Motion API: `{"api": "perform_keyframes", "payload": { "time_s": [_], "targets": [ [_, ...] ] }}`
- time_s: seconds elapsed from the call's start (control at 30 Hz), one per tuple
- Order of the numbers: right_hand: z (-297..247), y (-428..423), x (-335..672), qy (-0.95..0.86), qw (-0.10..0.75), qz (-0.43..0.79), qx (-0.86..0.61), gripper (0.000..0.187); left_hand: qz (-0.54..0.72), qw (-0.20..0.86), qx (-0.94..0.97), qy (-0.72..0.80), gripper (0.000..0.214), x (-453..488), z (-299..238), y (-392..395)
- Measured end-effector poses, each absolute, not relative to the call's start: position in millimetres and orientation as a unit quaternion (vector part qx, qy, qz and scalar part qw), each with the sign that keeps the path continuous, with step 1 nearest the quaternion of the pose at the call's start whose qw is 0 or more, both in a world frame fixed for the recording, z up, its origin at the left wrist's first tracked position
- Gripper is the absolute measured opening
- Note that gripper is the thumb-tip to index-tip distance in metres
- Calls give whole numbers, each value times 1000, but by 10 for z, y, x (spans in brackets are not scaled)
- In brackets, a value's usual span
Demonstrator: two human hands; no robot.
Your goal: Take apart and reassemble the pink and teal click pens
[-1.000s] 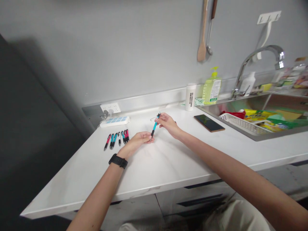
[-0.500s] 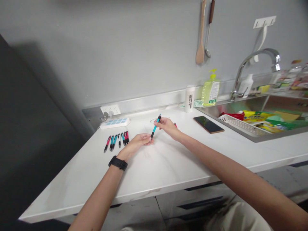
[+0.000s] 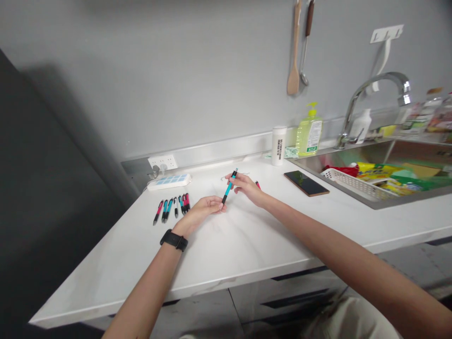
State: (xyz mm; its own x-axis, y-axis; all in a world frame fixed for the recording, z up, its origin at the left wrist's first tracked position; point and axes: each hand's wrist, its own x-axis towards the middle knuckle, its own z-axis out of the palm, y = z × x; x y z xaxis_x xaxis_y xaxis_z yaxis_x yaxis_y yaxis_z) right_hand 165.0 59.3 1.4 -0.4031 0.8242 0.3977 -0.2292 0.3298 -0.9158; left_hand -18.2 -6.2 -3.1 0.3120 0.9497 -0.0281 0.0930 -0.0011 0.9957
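Observation:
Above the middle of the white counter a blue pen with black ends is held at a slant, tip down. My left hand pinches its lower black grip between thumb and fingers. On its upper part, my right hand has closed its thumb and fingers. To the left of my left hand several pens lie in a loose row, among them a red pen, a white pen and a blue pen. Partly hidden behind my right hand is another red pen.
A power strip sits by the wall socket. On the right are a phone, a white canister and a yellow-green soap bottle. Beyond them is a steel sink with a tap and a white basket.
My right hand's fingers have shifted slightly around the upper part of the blue pen, and more of its upper end shows. My left hand keeps its hold on the lower end.

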Motion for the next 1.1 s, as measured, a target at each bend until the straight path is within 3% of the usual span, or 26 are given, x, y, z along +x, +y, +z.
{"api": "perform_keyframes", "payload": {
  "time_s": [0.2, 0.37, 0.5, 0.67, 0.83, 1.0, 1.1],
  "targets": [
    [9, 587, 1646, -681, 491, 464, -282, 32, 379, 544, 607, 437, 29, -190, -37, -57],
    [-28, 593, 1638, -704, 461, 504, -195, 32, 379, 541, 609, 438, 29, -186, -20, -67],
    [-52, 594, 1631, -705, 471, 470, -246, 28, 380, 540, 610, 438, 28, -180, -5, -74],
    [-14, 560, 1647, -693, 455, 523, -200, 30, 385, 551, 598, 437, 27, -174, 2, -79],
    [-19, 585, 1634, -687, 472, 479, -275, 29, 382, 550, 598, 441, 27, -168, 15, -87],
    [-8, 566, 1666, -668, 475, 548, -168, 31, 380, 549, 602, 438, 32, -180, 3, -77],
    [14, 561, 1663, -664, 481, 543, -182, 30, 382, 551, 606, 429, 32, -186, 5, -84]
  ]
}}
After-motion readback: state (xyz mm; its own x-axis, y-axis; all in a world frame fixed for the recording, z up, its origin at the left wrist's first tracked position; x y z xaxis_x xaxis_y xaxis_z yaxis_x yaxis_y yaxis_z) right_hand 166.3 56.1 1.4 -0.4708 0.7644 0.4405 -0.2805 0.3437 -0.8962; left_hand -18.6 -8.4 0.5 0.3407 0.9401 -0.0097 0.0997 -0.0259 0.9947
